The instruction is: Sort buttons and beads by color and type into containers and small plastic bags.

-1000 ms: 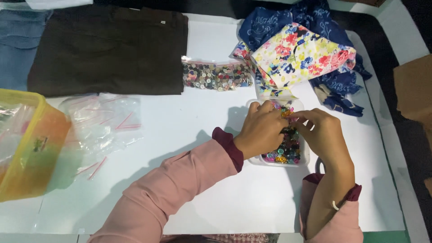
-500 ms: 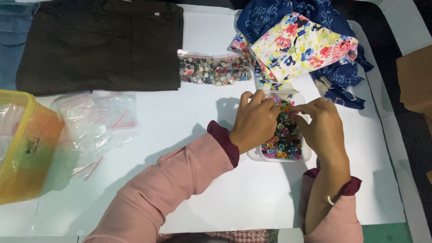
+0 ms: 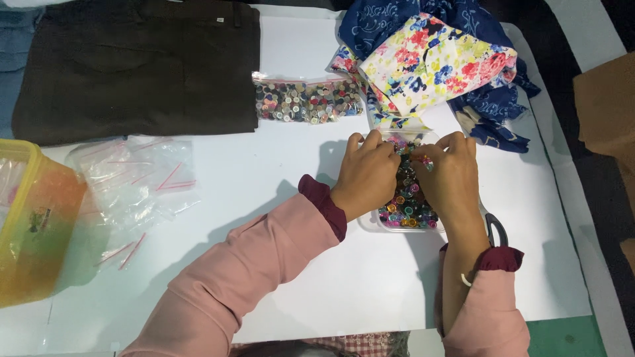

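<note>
Coloured buttons (image 3: 405, 210) half hidden under left hand (image 3: 366, 173), right hand (image 3: 451, 177); grip unclear

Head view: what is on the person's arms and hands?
Both arms wear long, soft pink sleeves ending in dark maroon cuffs. The left hand is bare. The right hand is bare too, with a thin white band at the wrist. No gloves.

Pink sleeves (image 3: 264, 264) with maroon cuffs (image 3: 324, 205); white band (image 3: 466, 280) on right wrist.

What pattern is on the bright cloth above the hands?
A multicoloured floral print on pale yellow, on the folded cloth, clearest in the head view.
</note>
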